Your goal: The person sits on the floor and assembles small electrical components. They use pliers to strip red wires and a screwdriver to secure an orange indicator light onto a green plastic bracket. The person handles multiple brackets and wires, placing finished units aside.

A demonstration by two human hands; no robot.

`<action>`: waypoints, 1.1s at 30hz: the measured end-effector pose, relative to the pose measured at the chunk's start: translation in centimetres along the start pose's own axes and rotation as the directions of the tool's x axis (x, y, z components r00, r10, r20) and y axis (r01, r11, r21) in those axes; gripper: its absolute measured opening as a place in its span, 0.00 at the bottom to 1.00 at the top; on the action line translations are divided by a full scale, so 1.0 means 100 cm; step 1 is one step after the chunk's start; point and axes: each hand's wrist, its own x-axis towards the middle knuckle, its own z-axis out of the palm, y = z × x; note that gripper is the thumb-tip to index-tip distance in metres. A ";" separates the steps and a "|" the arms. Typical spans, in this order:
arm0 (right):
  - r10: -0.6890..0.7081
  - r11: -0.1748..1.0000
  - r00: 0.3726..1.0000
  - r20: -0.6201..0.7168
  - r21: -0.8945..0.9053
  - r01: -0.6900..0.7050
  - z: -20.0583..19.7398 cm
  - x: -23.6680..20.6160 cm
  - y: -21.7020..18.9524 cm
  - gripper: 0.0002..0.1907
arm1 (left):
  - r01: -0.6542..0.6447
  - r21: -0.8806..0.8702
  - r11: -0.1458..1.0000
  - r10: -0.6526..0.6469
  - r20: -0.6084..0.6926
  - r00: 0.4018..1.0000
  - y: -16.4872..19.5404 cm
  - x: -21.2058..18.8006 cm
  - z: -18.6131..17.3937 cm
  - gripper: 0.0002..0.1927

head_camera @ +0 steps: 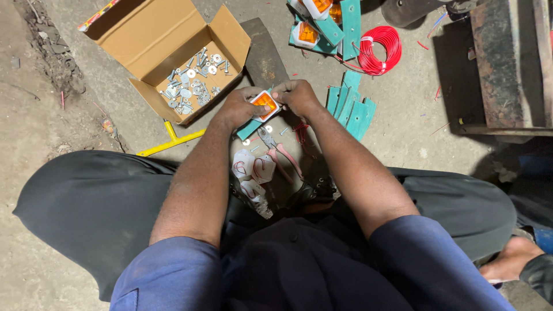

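My left hand (237,107) and my right hand (298,95) together hold a small white lamp with an orange lens (265,104), seated on a teal metal bracket (249,128) that sticks out below it. Both hands pinch the lamp from opposite sides over the concrete floor. Just below them lie pliers with pink handles (280,154) and several white lamp housings with red wires (251,173). A couple of small washers (268,129) lie beside the pliers.
An open cardboard box (151,55) with several bolts and washers (193,86) stands at upper left. A stack of teal brackets (351,106), a red wire coil (380,50) and assembled lamps (317,26) lie to the right. A yellow bar (173,140) lies left. A bare foot (510,259) shows lower right.
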 end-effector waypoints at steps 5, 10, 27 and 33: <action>-0.061 0.998 0.996 -0.064 -0.006 0.061 0.005 -0.001 0.004 0.03 | 0.002 0.009 1.000 -0.002 -0.008 1.000 0.001 -0.001 0.000 0.24; -0.087 0.996 0.989 -0.122 -0.023 0.084 0.013 -0.007 -0.002 0.04 | 0.027 0.007 1.000 -0.027 -0.001 1.000 0.003 -0.002 0.000 0.23; -0.310 0.850 0.882 -0.355 -0.520 0.089 -0.003 -0.063 0.065 0.11 | 0.018 0.112 0.994 -0.010 -0.069 0.998 0.003 -0.005 0.001 0.24; -0.111 0.671 0.988 -0.103 -0.741 -0.002 0.045 -0.102 0.061 0.12 | 0.030 0.115 0.993 -0.021 -0.078 0.997 0.004 -0.004 0.004 0.23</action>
